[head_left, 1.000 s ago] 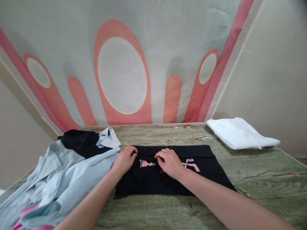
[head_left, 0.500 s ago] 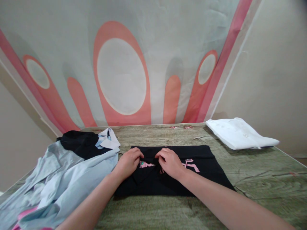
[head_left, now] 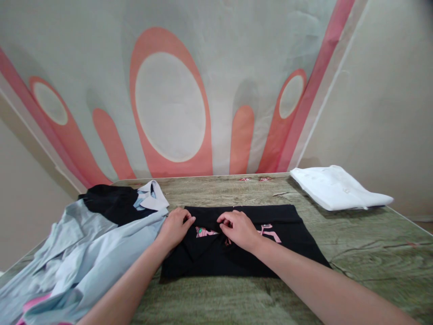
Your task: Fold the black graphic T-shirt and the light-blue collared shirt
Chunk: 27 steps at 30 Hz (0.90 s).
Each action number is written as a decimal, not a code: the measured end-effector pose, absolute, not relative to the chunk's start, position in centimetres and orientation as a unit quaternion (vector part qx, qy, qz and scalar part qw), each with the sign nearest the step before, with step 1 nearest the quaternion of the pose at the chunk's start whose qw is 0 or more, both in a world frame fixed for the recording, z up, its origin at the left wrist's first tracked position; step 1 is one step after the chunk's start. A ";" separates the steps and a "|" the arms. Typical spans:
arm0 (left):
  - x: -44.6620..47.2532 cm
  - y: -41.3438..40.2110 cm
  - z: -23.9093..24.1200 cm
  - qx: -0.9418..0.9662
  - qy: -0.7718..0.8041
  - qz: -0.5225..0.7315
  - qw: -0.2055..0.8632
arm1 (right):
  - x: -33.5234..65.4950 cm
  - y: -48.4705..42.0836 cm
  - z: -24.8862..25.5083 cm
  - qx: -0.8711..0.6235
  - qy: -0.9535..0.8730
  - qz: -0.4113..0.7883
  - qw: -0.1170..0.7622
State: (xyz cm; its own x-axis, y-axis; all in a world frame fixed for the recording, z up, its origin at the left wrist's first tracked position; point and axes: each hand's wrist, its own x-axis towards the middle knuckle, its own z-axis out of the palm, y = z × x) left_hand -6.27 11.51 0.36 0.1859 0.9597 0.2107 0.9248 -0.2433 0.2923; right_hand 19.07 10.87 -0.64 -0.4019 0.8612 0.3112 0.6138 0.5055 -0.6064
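A black T-shirt (head_left: 250,264) with a pink print lies folded into a flat, wide shape on the table, its far edge turned over towards me. My left hand (head_left: 175,228) is at its far left corner, finger and thumb pinched on the cloth. Near the middle of the turned-over strip, my right hand (head_left: 238,229) pinches the black fabric with curled fingers. Between the two hands part of the pink print with a green spot shows. Both fingertip grips are partly hidden by the fingers.
Left of the T-shirt lies a loose heap of light blue and grey clothes (head_left: 101,253) with a black garment (head_left: 111,201) and a white collar (head_left: 154,194). A folded white garment (head_left: 338,187) rests at the far right of the wood-patterned table (head_left: 372,266). A patterned wall stands behind.
My left hand has slid a little left along the strip to the T-shirt's far left corner. My right hand stays nearly where it was, still on the cloth.
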 end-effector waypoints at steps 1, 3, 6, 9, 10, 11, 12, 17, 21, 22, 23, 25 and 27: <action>-6.3 11.5 0.3 0.767 0.616 0.174 0.047 | 19.1 10.9 -0.7 -0.451 -0.817 0.197 0.302; -6.3 11.6 0.3 0.764 0.620 0.170 0.042 | 19.2 11.0 -0.8 -0.447 -0.822 0.189 0.300; -6.4 11.5 0.3 0.762 0.625 0.166 0.036 | 19.3 10.9 -0.6 -0.448 -0.817 0.197 0.306; -6.3 11.3 0.5 0.762 0.627 0.162 0.029 | 19.3 10.8 -0.3 -0.457 -0.809 0.208 0.307; -6.2 11.2 0.6 0.762 0.626 0.163 0.025 | 19.3 10.7 -0.2 -0.459 -0.808 0.209 0.304; -6.0 11.1 0.8 0.764 0.622 0.170 0.021 | 19.2 10.6 -0.1 -0.459 -0.810 0.206 0.300; -5.8 10.9 1.0 0.769 0.612 0.181 0.018 | 19.1 10.6 0.0 -0.460 -0.814 0.199 0.295; -3.6 9.7 3.0 0.812 0.532 0.215 0.111 | 19.0 10.7 -0.5 -0.448 -0.836 0.155 0.277; -1.7 7.9 4.8 0.835 0.495 0.127 0.205 | 19.2 10.9 -1.1 -0.419 -0.836 0.169 0.310; -1.4 7.4 5.1 0.837 0.494 0.101 0.211 | 19.3 10.9 -1.1 -0.407 -0.836 0.173 0.326; -1.2 6.9 5.5 0.838 0.497 0.077 0.211 | 19.3 10.8 -1.1 -0.388 -0.839 0.177 0.339; -0.9 5.9 6.0 0.840 0.502 0.030 0.202 | 19.3 10.6 -0.8 -0.336 -0.857 0.180 0.347; -0.8 5.2 6.4 0.842 0.505 -0.007 0.191 | 19.4 10.3 -0.3 -0.291 -0.881 0.170 0.332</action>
State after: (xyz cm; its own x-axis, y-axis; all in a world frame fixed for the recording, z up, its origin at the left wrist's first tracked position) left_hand -0.84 5.25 6.40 0.4890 0.8479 -0.2050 0.8535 -0.4164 0.3134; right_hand 19.38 10.35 -0.32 -0.6104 0.6250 0.4865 0.3994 0.7733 -0.4924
